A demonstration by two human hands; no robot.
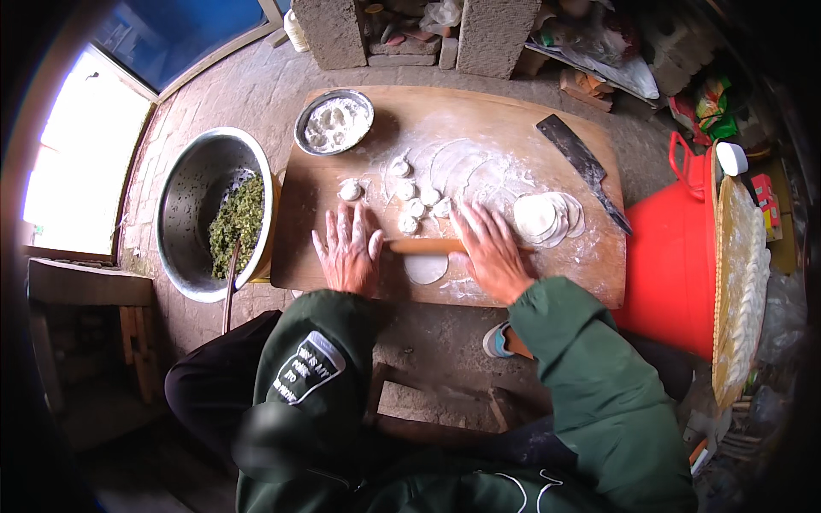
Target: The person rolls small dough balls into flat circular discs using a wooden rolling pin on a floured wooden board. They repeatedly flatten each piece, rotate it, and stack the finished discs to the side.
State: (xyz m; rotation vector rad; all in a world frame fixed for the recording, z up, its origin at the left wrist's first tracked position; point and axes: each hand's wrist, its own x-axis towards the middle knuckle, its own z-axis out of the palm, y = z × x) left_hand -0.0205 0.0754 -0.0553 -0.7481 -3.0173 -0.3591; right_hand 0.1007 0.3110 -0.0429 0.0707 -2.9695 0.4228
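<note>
A slim wooden rolling pin (426, 246) lies crosswise on the floury wooden board (507, 115). My left hand (349, 250), fingers spread and dusted with flour, rests flat over its left end. Over the right part lies the palm of my right hand (490, 250), fingers stretched forward; the pin's tip shows just past it. A thin round dough wrapper (426, 268) sits partly under the pin, between my hands. Just beyond my fingertips are several small floured dough pieces (415, 207), with one dough piece (350, 190) apart on the left. Right of my right hand is a stack of rolled wrappers (546, 218).
A metal bowl of flour (338, 122) stands at the board's far left corner. A dark cleaver (580, 157) lies along the right edge. Left is a large basin (186, 211) of chopped green filling (238, 218); right, a red tub (667, 263) beside a tray of finished dumplings (744, 308).
</note>
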